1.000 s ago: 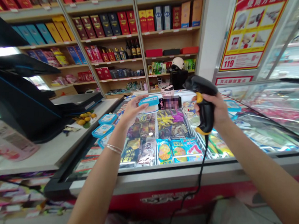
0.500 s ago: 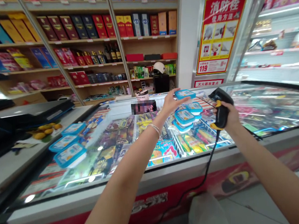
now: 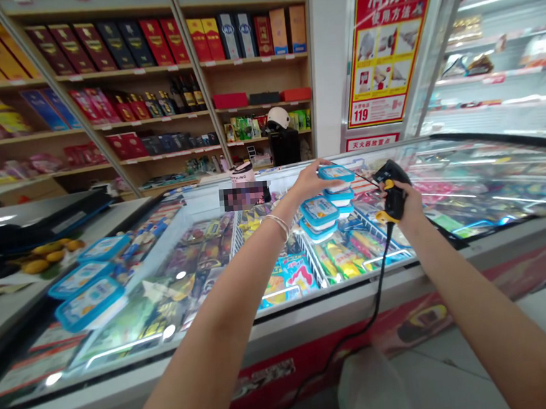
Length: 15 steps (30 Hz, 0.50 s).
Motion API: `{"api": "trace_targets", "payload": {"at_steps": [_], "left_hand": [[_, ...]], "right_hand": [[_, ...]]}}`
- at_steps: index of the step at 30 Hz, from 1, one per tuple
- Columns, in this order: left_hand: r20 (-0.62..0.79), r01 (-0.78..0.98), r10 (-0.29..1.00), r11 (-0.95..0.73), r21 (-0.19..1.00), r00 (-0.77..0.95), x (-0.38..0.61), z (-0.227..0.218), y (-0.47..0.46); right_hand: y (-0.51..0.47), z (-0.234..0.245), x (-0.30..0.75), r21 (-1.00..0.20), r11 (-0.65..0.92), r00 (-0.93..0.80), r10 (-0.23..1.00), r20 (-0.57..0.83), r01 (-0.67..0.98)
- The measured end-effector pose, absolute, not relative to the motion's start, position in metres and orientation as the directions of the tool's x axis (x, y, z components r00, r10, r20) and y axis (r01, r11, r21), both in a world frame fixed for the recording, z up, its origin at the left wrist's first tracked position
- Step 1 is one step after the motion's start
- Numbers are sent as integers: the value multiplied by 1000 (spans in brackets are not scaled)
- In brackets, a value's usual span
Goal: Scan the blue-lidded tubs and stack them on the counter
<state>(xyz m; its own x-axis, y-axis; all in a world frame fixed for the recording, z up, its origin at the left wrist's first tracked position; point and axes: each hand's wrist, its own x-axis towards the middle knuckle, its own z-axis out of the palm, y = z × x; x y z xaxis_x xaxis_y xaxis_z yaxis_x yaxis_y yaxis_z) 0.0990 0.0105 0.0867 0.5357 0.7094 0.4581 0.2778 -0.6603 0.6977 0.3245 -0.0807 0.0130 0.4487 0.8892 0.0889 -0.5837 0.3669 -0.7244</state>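
My left hand [image 3: 312, 182] is closed round a blue-lidded plastic tub [image 3: 337, 173], thumb along its near side and fingers at the far side. That tub is level, right over the back pile of similar tubs [image 3: 340, 197]; whether it rests fully on them I cannot tell. In front stands another short pile of blue-lidded tubs [image 3: 319, 210] on the freezer's glass top. My right hand [image 3: 409, 202] grips a black and yellow barcode scanner [image 3: 392, 187], its head toward the tubs. The scanner's black cord [image 3: 380, 284] hangs down over the freezer front.
Several more blue-lidded tubs [image 3: 90, 301] lie at the left on the glass-topped chest freezer [image 3: 281, 322]. Yellow fruit [image 3: 47, 256] sits on the left counter. A pink cup [image 3: 241, 174] stands at the freezer's back edge. Shelves of boxes line the wall behind.
My view has turned a little to the right. The tub in my left hand has come down over the back pile. My right hand still holds the scanner, now tilted slightly differently.
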Motion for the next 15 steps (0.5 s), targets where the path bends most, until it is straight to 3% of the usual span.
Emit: {"api": "trace_targets", "payload": {"at_steps": [7, 15], "left_hand": [[436, 304, 704, -664, 683, 561, 101, 87, 8], [440, 144, 741, -576, 805, 507, 62, 104, 0]], "right_hand": [[-86, 18, 316, -744, 359, 428, 897, 109, -563], [-102, 37, 302, -698, 421, 420, 888, 186, -579]]}}
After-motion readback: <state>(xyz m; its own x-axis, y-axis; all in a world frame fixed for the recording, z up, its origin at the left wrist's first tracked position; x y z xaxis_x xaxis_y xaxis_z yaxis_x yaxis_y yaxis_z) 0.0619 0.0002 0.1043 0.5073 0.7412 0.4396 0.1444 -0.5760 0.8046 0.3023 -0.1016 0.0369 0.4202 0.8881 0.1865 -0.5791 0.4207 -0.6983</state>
